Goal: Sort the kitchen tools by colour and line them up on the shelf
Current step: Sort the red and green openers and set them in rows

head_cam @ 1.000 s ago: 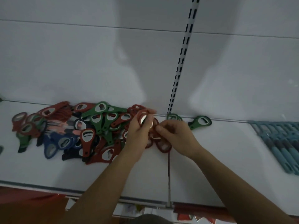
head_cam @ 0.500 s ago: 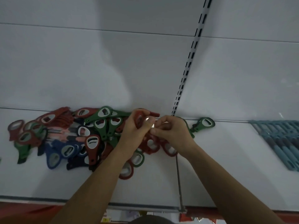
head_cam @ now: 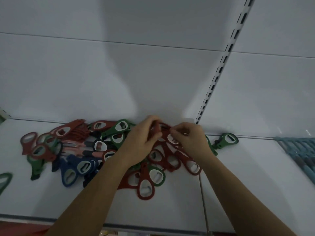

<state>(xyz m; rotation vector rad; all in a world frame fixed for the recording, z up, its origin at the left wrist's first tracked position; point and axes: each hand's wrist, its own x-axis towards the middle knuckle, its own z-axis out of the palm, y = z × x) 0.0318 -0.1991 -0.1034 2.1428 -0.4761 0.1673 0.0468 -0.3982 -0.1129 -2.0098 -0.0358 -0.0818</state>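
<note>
A mixed pile of red, green and blue bottle openers (head_cam: 81, 155) lies on the white shelf (head_cam: 247, 184). My left hand (head_cam: 141, 142) and my right hand (head_cam: 189, 140) meet at the back of the pile and both grip a bunch of red openers (head_cam: 172, 138), fingers curled round them. More red openers (head_cam: 144, 186) fan out below my wrists. A single green opener (head_cam: 225, 140) lies apart to the right, against the back wall.
Teal-handled tools (head_cam: 300, 150) lie in a row at the far right of the shelf. A slotted upright rail (head_cam: 219, 65) runs up the back wall. The shelf's front edge (head_cam: 153, 227) is close below my arms.
The view has shifted left, so the rail now stands further right. Both hands stay together on the red openers, and more red ones lie spread below my wrists.
</note>
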